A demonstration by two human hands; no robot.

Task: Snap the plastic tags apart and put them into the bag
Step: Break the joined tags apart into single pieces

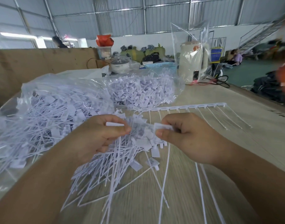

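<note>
The snapping step looks to be in hand; the left hand (98, 136) pinches one white tag head while clutching a bundle of tags (122, 159), and the right hand (183, 136) pinches the neighbouring head of the strip, just beside it; next likely comes a twist to part them, then a drop into the open clear bag (46, 102) at left; an uncut strip (187, 106) lies beyond on the pale wooden table (195, 183), in a metal-roofed warehouse.

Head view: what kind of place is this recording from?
Probably a warehouse or packing workshop: a corrugated metal roof on steel framing, stuffed green sacks along the far wall, and clear bags of white plastic tags heaped on a wooden table.
</note>
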